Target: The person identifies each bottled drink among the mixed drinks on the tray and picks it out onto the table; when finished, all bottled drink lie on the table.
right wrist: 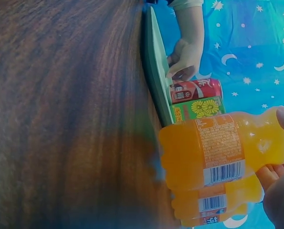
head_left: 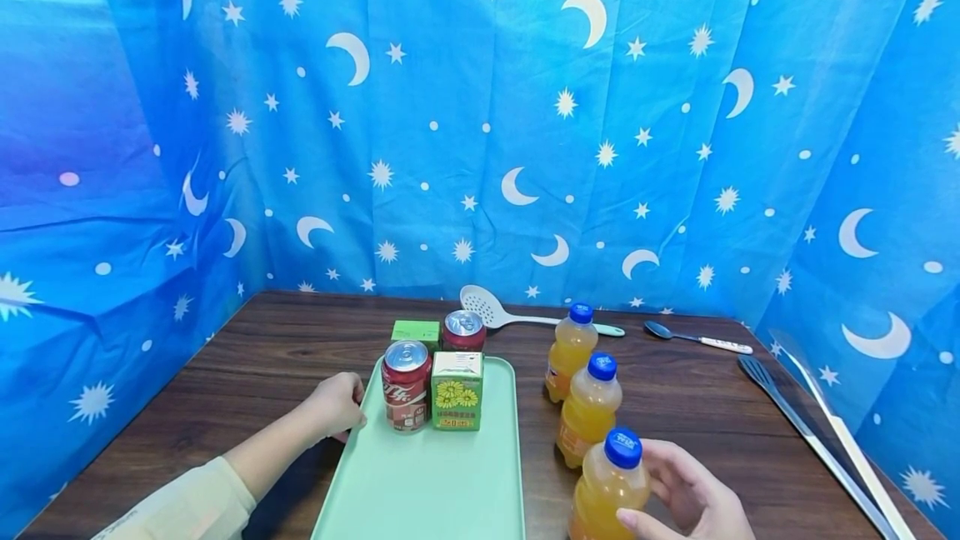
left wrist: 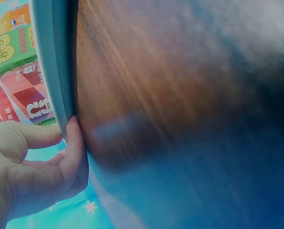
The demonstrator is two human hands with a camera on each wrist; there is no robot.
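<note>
With thumb and fingers, my left hand pinches the left rim of a pale green tray; the left wrist view shows this hold closely. On the tray stand a red cola can and a green drink carton with yellow flowers. My right hand holds the nearest orange drink bottle, thumb on one side and fingers on the other, near its upper part. That bottle is upright with its blue cap on. Two more such bottles, a middle one and a far one, stand behind it in a row.
Behind the front can and carton are another red can and green carton, partly hidden. A slotted skimmer and a spoon lie at the back. A slotted turner and a long white-handled utensil lie at right.
</note>
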